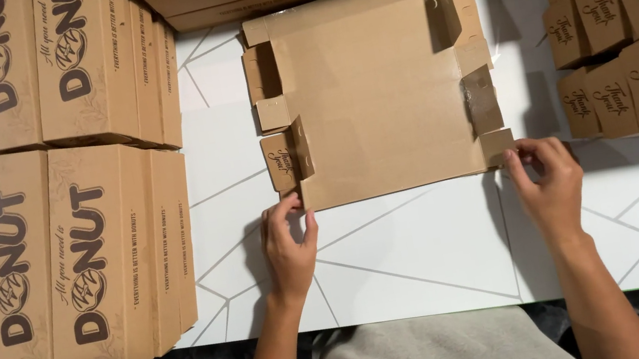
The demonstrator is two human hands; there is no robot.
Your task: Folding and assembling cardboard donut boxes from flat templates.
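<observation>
Both forearms are bare, no sleeves in view; the left hand [289,245] and right hand [547,183] carry no gloves, rings or watch; at six o'clock, grey fabric covers the lap.
</observation>
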